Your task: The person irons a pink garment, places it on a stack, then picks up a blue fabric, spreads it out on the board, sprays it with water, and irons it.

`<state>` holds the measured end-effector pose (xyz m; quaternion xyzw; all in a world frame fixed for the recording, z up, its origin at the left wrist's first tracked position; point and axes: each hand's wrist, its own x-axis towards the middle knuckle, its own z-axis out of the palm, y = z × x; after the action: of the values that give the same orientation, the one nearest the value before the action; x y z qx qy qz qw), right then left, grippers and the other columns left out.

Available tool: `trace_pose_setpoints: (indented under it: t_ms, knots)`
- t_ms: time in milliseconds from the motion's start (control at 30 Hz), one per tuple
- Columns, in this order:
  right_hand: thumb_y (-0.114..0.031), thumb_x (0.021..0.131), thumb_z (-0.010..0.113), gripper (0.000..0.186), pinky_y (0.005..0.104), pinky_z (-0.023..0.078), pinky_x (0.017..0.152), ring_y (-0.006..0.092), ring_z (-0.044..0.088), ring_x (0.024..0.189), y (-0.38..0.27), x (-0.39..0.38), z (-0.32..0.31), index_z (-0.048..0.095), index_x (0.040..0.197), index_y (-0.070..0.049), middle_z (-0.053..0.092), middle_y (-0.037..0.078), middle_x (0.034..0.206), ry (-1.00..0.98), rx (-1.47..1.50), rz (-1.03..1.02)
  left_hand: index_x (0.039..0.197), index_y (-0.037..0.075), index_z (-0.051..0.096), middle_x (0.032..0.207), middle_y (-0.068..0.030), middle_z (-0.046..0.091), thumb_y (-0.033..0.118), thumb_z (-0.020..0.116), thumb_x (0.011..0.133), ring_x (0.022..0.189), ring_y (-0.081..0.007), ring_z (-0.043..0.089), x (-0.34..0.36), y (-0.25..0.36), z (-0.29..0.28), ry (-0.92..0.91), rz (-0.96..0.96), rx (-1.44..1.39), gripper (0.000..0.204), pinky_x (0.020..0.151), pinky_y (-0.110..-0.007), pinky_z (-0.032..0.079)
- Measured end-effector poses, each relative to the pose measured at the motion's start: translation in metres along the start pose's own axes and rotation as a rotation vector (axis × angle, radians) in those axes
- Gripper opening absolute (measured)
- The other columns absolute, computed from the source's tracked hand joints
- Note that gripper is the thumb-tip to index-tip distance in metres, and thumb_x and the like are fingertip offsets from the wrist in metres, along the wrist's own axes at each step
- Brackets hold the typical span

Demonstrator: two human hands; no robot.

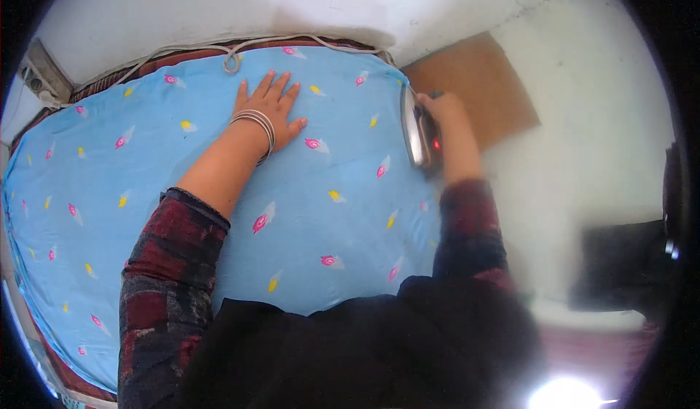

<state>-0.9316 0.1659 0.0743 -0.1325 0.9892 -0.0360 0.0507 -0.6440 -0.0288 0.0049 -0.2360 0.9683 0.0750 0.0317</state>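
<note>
A light blue cloth (pixel 292 183) with pink and yellow feather-like prints lies spread over a padded surface. My left hand (pixel 268 114), with bangles at the wrist, rests flat on its far middle part, fingers spread. At the cloth's right edge my right hand (pixel 442 110) is closed around the handle of a clothes iron (pixel 416 133). The iron is tilted up on its side, its shiny soleplate facing the cloth and a red light glowing on its body. Whether the soleplate touches the cloth edge, I cannot tell.
A pale cord (pixel 240 44) runs along the far edge, looped near my left hand. An electrical socket board (pixel 45 73) stands at the far left. A brown flat sheet (pixel 481 88) lies on the pale floor (pixel 576 110) beyond the iron. A dark object (pixel 620 263) sits at right.
</note>
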Motion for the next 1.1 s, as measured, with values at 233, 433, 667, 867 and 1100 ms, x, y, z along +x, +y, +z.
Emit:
trace_pose_setpoints:
  t_ms: [233, 433, 667, 867, 1100]
  knots:
    - [-0.055, 0.073, 0.067, 0.064, 0.0421, 0.048, 0.089, 0.033, 0.062, 0.105, 0.019, -0.016, 0.012, 0.065, 0.111, -0.004, 0.064, 0.021, 0.113, -0.031, -0.027, -0.132, 0.15, 0.018, 0.022, 0.158, -0.0034, 0.012, 0.052, 0.039, 0.092, 0.145, -0.0232, 0.009, -0.001, -0.006, 0.002, -0.006, -0.027, -0.011, 0.069, 0.114, -0.056, 0.01]
    - [-0.042, 0.076, 0.073, 0.049, 0.0406, 0.051, 0.07, 0.0287, 0.068, 0.082, 0.028, -0.022, 0.016, 0.067, 0.099, 0.002, 0.069, 0.019, 0.093, 0.062, 0.085, -0.16, 0.15, 0.019, 0.021, 0.158, -0.0025, 0.011, 0.052, 0.039, 0.091, 0.145, -0.0227, 0.009, 0.0, -0.001, 0.003, -0.021, -0.02, -0.006, 0.07, 0.114, -0.055, 0.01]
    - [-0.054, 0.074, 0.067, 0.063, 0.0421, 0.049, 0.087, 0.032, 0.062, 0.106, -0.01, 0.025, 0.013, 0.064, 0.112, -0.004, 0.064, 0.021, 0.113, -0.013, 0.057, -0.067, 0.15, 0.019, 0.022, 0.158, -0.0026, 0.011, 0.052, 0.039, 0.092, 0.145, -0.0228, 0.009, 0.002, -0.001, 0.0, -0.02, -0.016, 0.013, 0.069, 0.114, -0.055, 0.011]
    - [-0.054, 0.073, 0.068, 0.067, 0.0414, 0.049, 0.087, 0.0332, 0.064, 0.101, 0.019, -0.03, 0.007, 0.063, 0.112, 0.0, 0.064, 0.022, 0.111, -0.041, -0.01, -0.185, 0.15, 0.019, 0.021, 0.158, -0.0028, 0.011, 0.052, 0.039, 0.092, 0.145, -0.0227, 0.009, 0.0, -0.005, 0.003, -0.026, -0.019, -0.01, 0.069, 0.114, -0.055, 0.011]
    - [-0.042, 0.077, 0.072, 0.053, 0.0398, 0.051, 0.069, 0.0274, 0.067, 0.082, 0.012, 0.01, 0.011, 0.065, 0.104, 0.003, 0.068, 0.021, 0.095, 0.082, 0.109, -0.098, 0.15, 0.018, 0.021, 0.158, -0.0029, 0.012, 0.052, 0.039, 0.092, 0.145, -0.0223, 0.008, 0.0, 0.0, -0.001, -0.01, -0.007, 0.011, 0.07, 0.114, -0.055, 0.011]
